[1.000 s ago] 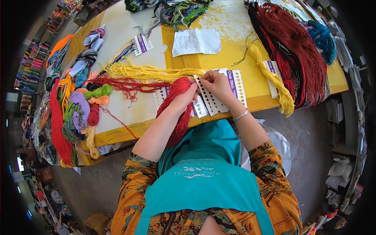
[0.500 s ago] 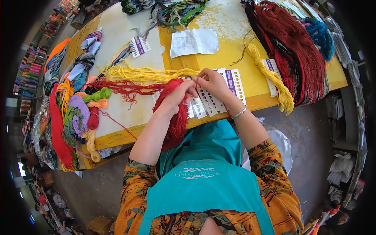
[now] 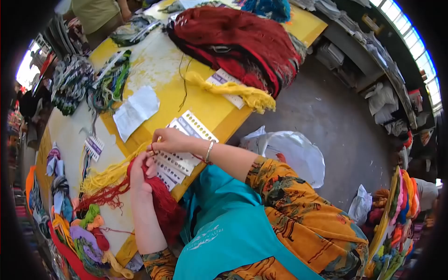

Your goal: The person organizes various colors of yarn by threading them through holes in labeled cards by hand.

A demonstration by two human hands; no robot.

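- The left hand (image 3: 140, 175) is at the near edge of the bench (image 3: 211, 112), its fingers curled on the red skein (image 3: 164, 205); part of this grip is hidden.
- The skein shows above that hand, along the thumb side, and drops on the other side of the wrist, hanging over the near edge beside the apron (image 3: 228, 233).
- Its loose end fans out on the bench to the left of the left hand, away from both sets of fingertips.
- The right hand (image 3: 171, 142) sits just beyond the left, thumb and forefinger pinching a red strand (image 3: 152, 149); the tips are close to the left fingers, with the bulk of the skein outside the pinch.
- Punched cards (image 3: 175, 164) lie fanned under and beside the right hand, reaching the near edge.
- Yellow strands (image 3: 108, 178) run leftwards from beside the hands, next to the skein's loose end.
- A crumpled paper (image 3: 136, 113) lies past the hands, towards the far edge.
- A yellow hank (image 3: 228, 88) juts over the near edge further right, near a dark red bundle (image 3: 242, 39) towards the right end.
- Mixed skeins (image 3: 88, 242) crowd the near left corner.
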